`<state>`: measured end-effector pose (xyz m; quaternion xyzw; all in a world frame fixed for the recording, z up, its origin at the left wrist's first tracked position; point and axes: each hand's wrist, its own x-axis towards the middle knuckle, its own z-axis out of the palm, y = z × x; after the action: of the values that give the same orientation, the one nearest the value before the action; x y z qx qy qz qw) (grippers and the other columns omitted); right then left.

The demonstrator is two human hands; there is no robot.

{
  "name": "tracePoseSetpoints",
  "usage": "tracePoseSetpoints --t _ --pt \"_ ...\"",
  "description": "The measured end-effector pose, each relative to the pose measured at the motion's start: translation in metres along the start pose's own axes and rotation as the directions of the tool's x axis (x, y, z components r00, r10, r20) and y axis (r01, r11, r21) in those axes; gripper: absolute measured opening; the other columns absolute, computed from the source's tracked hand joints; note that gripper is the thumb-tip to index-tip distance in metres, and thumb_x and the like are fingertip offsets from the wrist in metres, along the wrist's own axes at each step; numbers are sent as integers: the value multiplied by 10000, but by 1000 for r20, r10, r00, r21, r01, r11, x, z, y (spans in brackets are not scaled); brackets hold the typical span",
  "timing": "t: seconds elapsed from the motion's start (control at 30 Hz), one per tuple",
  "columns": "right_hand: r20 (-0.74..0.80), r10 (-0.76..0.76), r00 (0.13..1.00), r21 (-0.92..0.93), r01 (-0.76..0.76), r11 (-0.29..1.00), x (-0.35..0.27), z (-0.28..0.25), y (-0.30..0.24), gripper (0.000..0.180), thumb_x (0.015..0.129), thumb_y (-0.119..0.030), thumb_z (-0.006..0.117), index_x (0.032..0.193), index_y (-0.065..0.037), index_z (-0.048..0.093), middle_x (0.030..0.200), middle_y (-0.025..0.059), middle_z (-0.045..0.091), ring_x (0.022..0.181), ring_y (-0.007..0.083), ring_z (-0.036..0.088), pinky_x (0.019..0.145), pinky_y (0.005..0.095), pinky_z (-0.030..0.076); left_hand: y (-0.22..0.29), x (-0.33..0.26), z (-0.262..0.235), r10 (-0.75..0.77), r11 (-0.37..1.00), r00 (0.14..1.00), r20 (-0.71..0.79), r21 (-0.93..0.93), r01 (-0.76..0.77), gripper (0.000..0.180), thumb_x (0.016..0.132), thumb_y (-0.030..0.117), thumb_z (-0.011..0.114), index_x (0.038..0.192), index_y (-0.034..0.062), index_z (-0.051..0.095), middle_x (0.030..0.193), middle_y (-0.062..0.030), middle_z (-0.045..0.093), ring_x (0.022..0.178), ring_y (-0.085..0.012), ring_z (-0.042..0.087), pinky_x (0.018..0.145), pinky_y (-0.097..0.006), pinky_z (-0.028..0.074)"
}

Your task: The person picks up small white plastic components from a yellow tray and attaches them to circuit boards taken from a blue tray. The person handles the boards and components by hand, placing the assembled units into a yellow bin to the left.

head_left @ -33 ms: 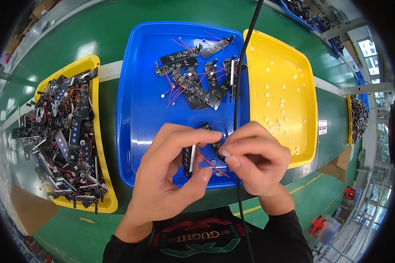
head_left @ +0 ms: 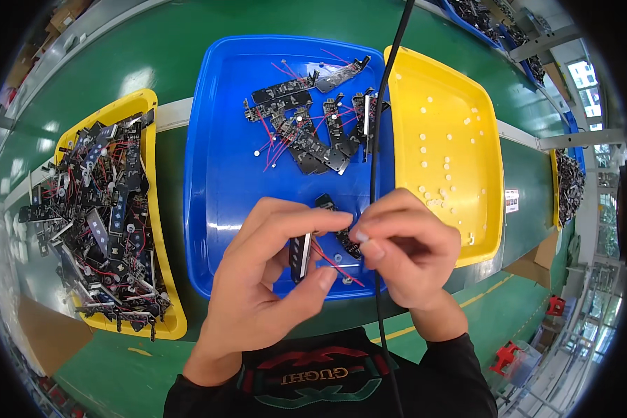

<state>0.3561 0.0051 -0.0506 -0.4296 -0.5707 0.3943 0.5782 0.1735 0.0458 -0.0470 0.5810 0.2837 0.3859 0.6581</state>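
Leftward, tray edge (head_left: 187,202) leaves left hand (head_left: 256,282) room.

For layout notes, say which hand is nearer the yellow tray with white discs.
Right: the right hand is close beside the yellow tray; the left hand is farther left, partly over the blue tray.

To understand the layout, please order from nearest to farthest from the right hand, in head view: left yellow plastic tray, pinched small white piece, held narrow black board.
1. Small white piece, pinched in the right hand
2. Narrow black board, in the left hand
3. Yellow plastic tray, far left
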Motion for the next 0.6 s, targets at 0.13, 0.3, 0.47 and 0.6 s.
tracePoseSetpoints --t 0.13,0.3,0.47,0.6 --pt "-27 82 996 193 -76 978 -2 -4 6 191 810 105 623 995 58 634 958 145 623 694 96 562 628 209 439 0 1 2 5 996 1000 -23 -90 -7 327 766 -18 644 1080 -52 558 992 -146 538 758 -151 543 591 -235 471" --pt "50 190 980 404 -194 894 -4 1 6 184 821 103 616 997 53 629 958 146 630 691 86 558 615 209 437 -4 -3 -1 23 967 985 -172 -245 -65 266 754 -124 667 992 -28 598 942 -115 594 694 -90 557 553 -198 461" --pt "79 196 978 402 -211 891 -5 7 7 193 802 114 627 984 51 633 952 151 638 661 86 556 584 210 438 -6 -1 -1 24 984 966 -256 -167 -68 236 765 -122 659 975 -29 601 907 -105 605 645 -72 554 512 -182 453" --pt "127 19 992 128 -36 991 -3 9 5 223 754 126 663 963 49 648 949 155 637 656 101 570 571 211 446 -8 -2 0 71 997 958 -278 6 -72 301 764 -122 644 1049 -37 597 972 -99 584 746 -84 553 607 -197 472"
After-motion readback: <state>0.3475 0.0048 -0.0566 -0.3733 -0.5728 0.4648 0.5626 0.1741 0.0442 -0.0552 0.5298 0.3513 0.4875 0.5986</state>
